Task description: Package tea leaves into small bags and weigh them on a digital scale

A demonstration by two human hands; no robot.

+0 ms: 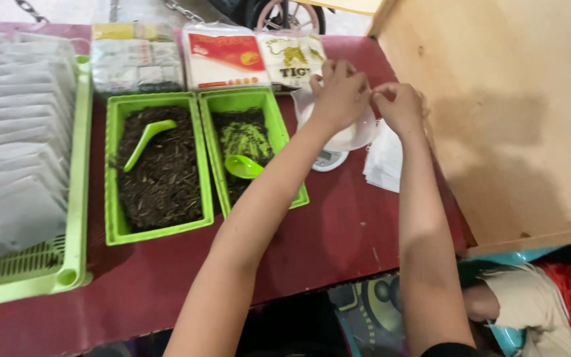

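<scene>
**Green trays of loose tea flank a half-done bagging job**

Green plastic sets the scene on a dark red worktop [338, 231], where a person's two bare hands meet over a small digital scale [330, 158]. The left hand [340, 92] and the right hand [399, 106] are both pinched narrow, fingertips drawn together just above a white bowl [355, 135] that sits on the scale; they appear to hold a small white sachet between them, though the grip hides most of it and what lies in the bowl cannot be made out.

Left of the scale stand two green trays. The nearer tray [285, 142] holds dark loose tea and a green scoop [242, 166] lying in it; the farther tray [115, 165] is fuller and carries a second, long-handled scoop [147, 140]. Farther left again, a pale green basket [79, 198] is packed with rows of white filled sachets [14, 152], which suggests a good share of the bagging is already done. Just right of the scale lies a small stack of flat empty white sachets [383, 162], so more remain to be filled, and both trays still hold plenty of tea.

Behind the trays, away from the person, sit sealed packets [223, 59] in red, white and yellow. A bare wooden panel [510, 112] rises right of the scale.
</scene>
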